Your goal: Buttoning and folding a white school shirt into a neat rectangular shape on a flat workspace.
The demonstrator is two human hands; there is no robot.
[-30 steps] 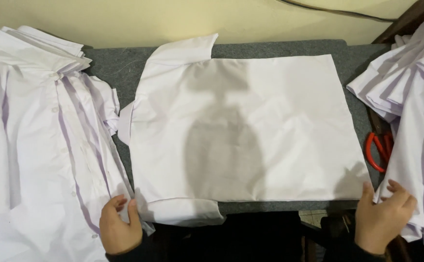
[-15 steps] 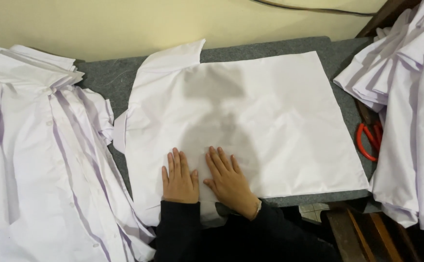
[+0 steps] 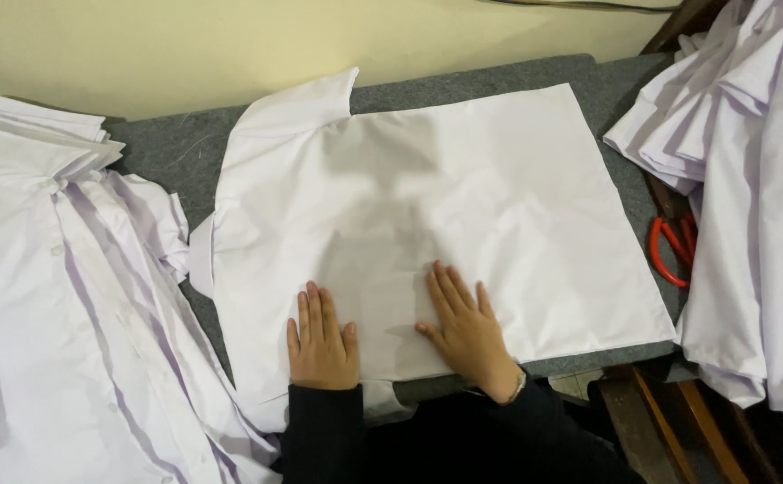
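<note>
Hands are the main change in the head view: a second ago they sat at the near edge of the worktop, well apart, the left by the pile of shirts and the right over by the hanging shirts; half a second ago they had come together on the cloth, and now both lie flat on the folded white shirt [image 3: 445, 224]. The left hand [image 3: 322, 339] rests palm down near the shirt's near edge, fingers together and stretched out, gripping nothing. The right hand [image 3: 465, 324] lies just beside it, palm down too, fingers slightly spread and pointing away from the person, also holding nothing; since the last picture it has slid a little further up the cloth while the left has kept its place. The shirt itself lies spread in the middle of the grey worktop [image 3: 167, 152], its collar [image 3: 297, 103] turned to the far left corner and a sleeve edge poking out on the left side; it has not shifted. To my eye this reads as pressing and smoothing the fold flat, with the cloth already squared up. On the left a pile of white shirts [image 3: 60, 296] with pale purple stripes overlaps the worktop; on the right more white shirts [image 3: 750, 179] hang down, and red scissors [image 3: 674, 251] lie partly hidden beside them.
</note>
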